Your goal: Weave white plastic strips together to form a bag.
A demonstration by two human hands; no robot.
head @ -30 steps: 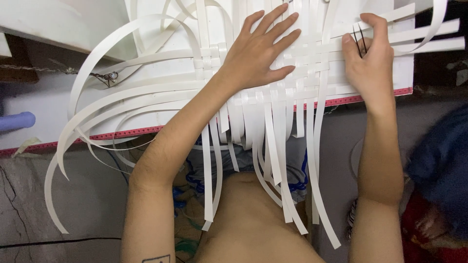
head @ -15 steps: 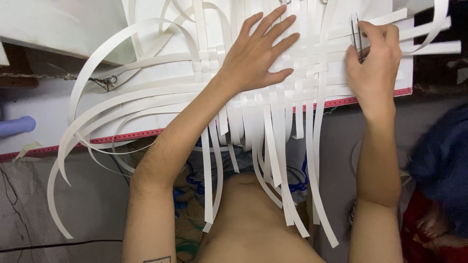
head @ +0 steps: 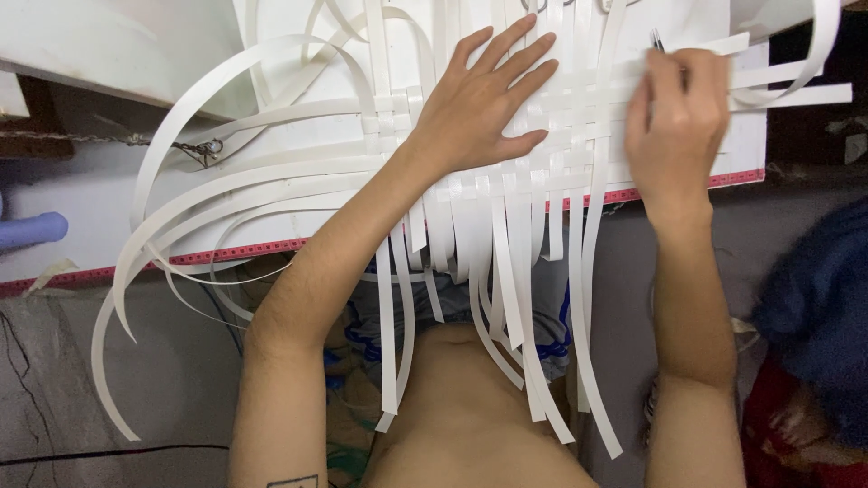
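Left hand (head: 479,108) flat on the woven patch of white strips (head: 542,136), palm down, fingers (head: 506,50) spread and pointing toward 1 o'clock, thumb stretched out toward 3 o'clock along one crosswise strip. Empty of any held thing, just pressing the weave against the white board (head: 298,81) on the desk.

Right hand (head: 678,117) at 3 o'clock from the left, a little blurred, curled with knuckles up, fingers (head: 646,95) drawn together and pinching a thin dark tool (head: 655,38) whose tip sticks up toward 12 o'clock. Resting on the right part of the weave, touching the crosswise strips there. Kind of tool not clear from this view.

Woven patch lying in the upper middle of the view, on the board, between and under both hands. Loose strip ends (head: 506,298) hanging down toward 6 o'clock over the board's red-edged rim (head: 217,253), falling across the person's bare belly (head: 470,407). More loose ends (head: 181,208) arcing out toward 9 o'clock in long curves, and a few reaching past the right hand toward 3 o'clock.

Small metal chain with a ring (head: 203,146) lying at 9 o'clock from the left hand. Pale blue rounded object (head: 32,230) at the far left edge. Dark blue cloth (head: 814,316) at 4 o'clock, beside the right forearm.
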